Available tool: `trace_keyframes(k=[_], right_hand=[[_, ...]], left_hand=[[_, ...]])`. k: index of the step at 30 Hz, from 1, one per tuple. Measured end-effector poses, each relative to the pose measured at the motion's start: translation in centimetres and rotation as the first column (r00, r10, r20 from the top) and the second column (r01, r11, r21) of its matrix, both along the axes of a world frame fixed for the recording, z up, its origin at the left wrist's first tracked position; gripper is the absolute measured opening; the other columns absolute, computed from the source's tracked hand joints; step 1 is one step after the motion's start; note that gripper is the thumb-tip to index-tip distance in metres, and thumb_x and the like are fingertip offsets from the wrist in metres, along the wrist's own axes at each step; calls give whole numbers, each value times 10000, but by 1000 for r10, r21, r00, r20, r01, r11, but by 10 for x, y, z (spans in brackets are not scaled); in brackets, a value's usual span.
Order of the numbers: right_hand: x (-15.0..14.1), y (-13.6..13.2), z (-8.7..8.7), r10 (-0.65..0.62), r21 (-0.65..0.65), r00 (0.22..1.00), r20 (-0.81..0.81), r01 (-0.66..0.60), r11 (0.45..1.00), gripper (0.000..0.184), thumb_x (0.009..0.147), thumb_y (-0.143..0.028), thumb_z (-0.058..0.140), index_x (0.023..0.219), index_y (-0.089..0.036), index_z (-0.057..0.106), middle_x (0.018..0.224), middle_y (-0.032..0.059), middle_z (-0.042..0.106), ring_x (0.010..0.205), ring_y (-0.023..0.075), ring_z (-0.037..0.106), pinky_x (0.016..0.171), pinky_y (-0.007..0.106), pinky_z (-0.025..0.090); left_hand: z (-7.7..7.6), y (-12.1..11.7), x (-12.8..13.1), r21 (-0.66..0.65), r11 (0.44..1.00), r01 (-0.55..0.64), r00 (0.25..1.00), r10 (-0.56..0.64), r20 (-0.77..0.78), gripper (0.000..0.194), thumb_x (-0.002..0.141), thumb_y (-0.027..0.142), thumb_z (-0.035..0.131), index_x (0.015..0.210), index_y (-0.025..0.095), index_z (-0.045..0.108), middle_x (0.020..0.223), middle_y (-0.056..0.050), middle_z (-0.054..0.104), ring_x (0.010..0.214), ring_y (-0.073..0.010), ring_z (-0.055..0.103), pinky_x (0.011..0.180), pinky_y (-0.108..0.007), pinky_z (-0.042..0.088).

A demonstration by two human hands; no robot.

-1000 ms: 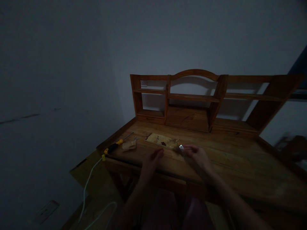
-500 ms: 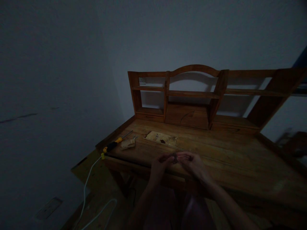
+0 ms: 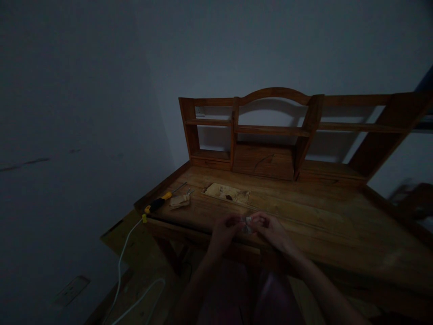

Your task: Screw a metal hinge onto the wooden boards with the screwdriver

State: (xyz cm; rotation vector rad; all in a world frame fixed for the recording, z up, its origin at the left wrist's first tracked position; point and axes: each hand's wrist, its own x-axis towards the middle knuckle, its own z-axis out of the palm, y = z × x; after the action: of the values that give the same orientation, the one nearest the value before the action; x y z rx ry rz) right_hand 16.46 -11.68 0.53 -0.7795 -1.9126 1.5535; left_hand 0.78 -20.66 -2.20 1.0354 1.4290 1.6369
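Note:
The room is dim. My left hand (image 3: pixel 225 229) and my right hand (image 3: pixel 270 229) meet over the front edge of a wooden desk (image 3: pixel 304 216), fingers curled. Between their fingertips they pinch a small pale shiny object (image 3: pixel 247 223); it is too small and dark to name. Beyond the hands, a pale damaged patch (image 3: pixel 227 192) shows in the desk top. At the desk's left end lie a yellow-and-black screwdriver (image 3: pixel 158 203) and a small pile of wood scraps (image 3: pixel 180 201).
A wooden hutch with shelves (image 3: pixel 270 131) stands along the desk's back against the wall. A white cable (image 3: pixel 126 257) hangs from the desk's left corner down to the floor. A cardboard piece (image 3: pixel 118 237) leans under that corner. A wall lies close on the left.
My right hand drew back from the pale patch with the small shiny object. My left hand came in, and both hands now hold it together near the front edge.

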Motion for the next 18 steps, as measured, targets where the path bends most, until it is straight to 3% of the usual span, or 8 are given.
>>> trace_keyframes(k=[5,11,18], right_hand=[[1,4,-3,1,-3,1000,-21,-1,1000,369,648,-494,785,821,-190,668,739,26,688,702,167,648,699,311,516],[1,-2,8,-24,8,999,24,23,1000,332,706,-535,725,753,-208,684,707,35,688,669,175,630,657,310,505],[1,1,4,-26,18,1000,9,26,999,328,718,-520,705,761,-196,690,678,26,674,636,165,615,632,298,492]], left_hand=[[3,-1,-1,23,993,115,991,-116,60,334,668,255,792,976,153,713,915,-82,739,873,-225,688,805,-315,532],[-2,2,-2,-34,999,35,999,-34,9,296,677,359,804,857,141,717,840,-77,731,811,-219,681,756,-299,523],[-8,6,-1,-67,995,79,996,-76,46,363,719,469,753,855,132,740,838,-72,730,796,-221,670,718,-294,513]])
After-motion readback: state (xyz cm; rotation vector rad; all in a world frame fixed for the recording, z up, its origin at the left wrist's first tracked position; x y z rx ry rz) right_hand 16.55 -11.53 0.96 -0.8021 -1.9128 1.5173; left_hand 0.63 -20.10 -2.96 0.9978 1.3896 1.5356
